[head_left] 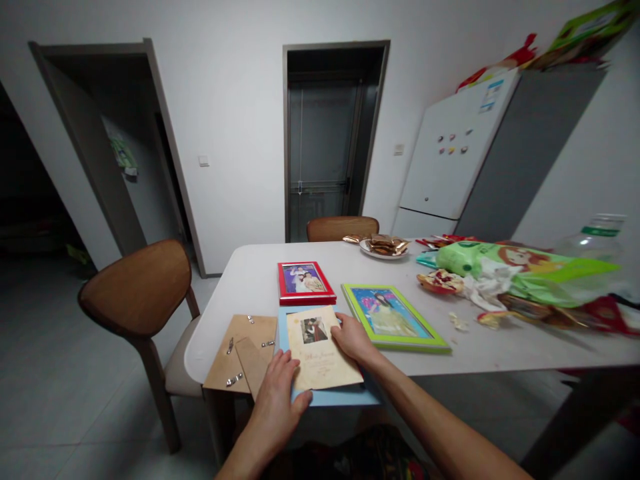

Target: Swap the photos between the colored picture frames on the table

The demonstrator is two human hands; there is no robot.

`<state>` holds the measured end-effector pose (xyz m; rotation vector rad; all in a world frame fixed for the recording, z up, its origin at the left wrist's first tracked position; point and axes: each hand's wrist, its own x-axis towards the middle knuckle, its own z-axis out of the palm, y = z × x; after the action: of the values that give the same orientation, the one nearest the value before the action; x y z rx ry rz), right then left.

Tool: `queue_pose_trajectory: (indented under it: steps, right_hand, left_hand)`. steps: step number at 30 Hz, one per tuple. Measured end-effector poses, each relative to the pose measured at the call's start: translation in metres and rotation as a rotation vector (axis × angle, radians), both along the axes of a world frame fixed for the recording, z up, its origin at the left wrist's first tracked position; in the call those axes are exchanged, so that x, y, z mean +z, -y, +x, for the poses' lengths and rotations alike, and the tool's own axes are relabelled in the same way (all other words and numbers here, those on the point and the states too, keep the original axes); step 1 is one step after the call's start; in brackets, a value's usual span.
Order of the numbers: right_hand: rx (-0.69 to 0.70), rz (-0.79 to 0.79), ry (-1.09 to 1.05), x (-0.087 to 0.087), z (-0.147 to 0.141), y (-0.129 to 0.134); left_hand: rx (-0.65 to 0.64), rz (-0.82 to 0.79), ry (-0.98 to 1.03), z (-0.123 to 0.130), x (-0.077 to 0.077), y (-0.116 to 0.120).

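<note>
A cream printed card (pixel 327 377) with a small photo of a couple lies over a light blue picture frame (pixel 345 398), at a slight tilt. My right hand (pixel 354 341) pinches the card's upper right edge. Along the lower left side rests my left hand (pixel 279 390), its thumb and fingers apart, touching the card and frame edge. Left of them is a brown frame backboard (pixel 223 353) with metal clips and a stand leg, partly behind my left hand. A red picture frame (pixel 283 283) and a green picture frame (pixel 417 345) lie face up beyond, both holding photos.
The white table (pixel 250 280) carries a plate (pixel 367 250) of wrapped snacks, a piece of pomegranate (pixel 440 281), crumpled tissue, a green snack bag (pixel 530 270) and a plastic bottle (pixel 600 243) on the right. Wooden chairs (pixel 143 287) stand left and behind.
</note>
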<state>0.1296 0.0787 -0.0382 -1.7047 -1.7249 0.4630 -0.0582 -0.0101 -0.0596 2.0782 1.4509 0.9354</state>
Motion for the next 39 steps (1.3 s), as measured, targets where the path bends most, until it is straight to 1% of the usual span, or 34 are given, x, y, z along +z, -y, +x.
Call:
queue_pose_trajectory:
  steps: [3, 7, 10, 13, 16, 18, 20, 22, 24, 26, 28, 31, 33, 35, 39]
  right_hand:
    - [-0.021, 0.008, 0.174, 0.002, -0.002, 0.005]
    - [-0.097, -0.003, 0.392, 0.0, -0.002, 0.012]
    - [-0.129, 0.071, 0.453, -0.005, 0.001, 0.012]
    - [-0.114, 0.088, 0.432, -0.006, 0.002, 0.012]
    - [-0.017, 0.132, 0.353, -0.001, -0.009, 0.019]
    - [0.111, 0.156, 0.299, 0.004, -0.026, 0.028]
    - [0.275, 0.15, 0.269, 0.008, -0.049, 0.04]
    - [0.419, 0.138, 0.275, 0.01, -0.074, 0.052]
    - [0.489, 0.136, 0.303, 0.009, -0.096, 0.061]
    - [0.501, 0.133, 0.333, 0.007, -0.114, 0.066]
    - [0.495, 0.134, 0.349, 0.004, -0.125, 0.068]
    - [0.475, 0.14, 0.302, 0.004, -0.128, 0.066]
    - [0.46, 0.148, 0.223, 0.007, -0.121, 0.064]
    - [0.458, 0.168, 0.143, 0.011, -0.106, 0.064]
    - [0.488, 0.213, 0.078, 0.019, -0.059, 0.067]
  left_hand:
    - [-0.033, -0.015, -0.072, -0.001, 0.006, 0.001]
    - [-0.037, -0.007, -0.199, 0.003, 0.01, 0.002]
    - [-0.045, 0.008, -0.218, 0.004, 0.011, 0.003]
    - [-0.047, 0.028, -0.19, -0.008, 0.014, 0.006]
    - [-0.016, 0.032, -0.218, -0.04, 0.016, 0.007]
    - [0.035, 0.001, -0.3, -0.067, 0.014, 0.004]
    - [0.16, -0.037, -0.413, -0.091, 0.009, 0.0]
    - [0.281, -0.041, -0.498, -0.106, 0.001, -0.004]
    - [0.34, -0.002, -0.532, -0.112, -0.005, -0.008]
    - [0.349, 0.045, -0.519, -0.112, -0.009, -0.011]
    - [0.35, 0.07, -0.48, -0.111, -0.01, -0.012]
    - [0.346, 0.078, -0.404, -0.109, -0.007, -0.013]
    - [0.331, 0.089, -0.352, -0.104, -0.003, -0.012]
    - [0.299, 0.116, -0.305, -0.095, 0.003, -0.011]
    - [0.176, 0.176, -0.239, -0.061, 0.014, -0.007]
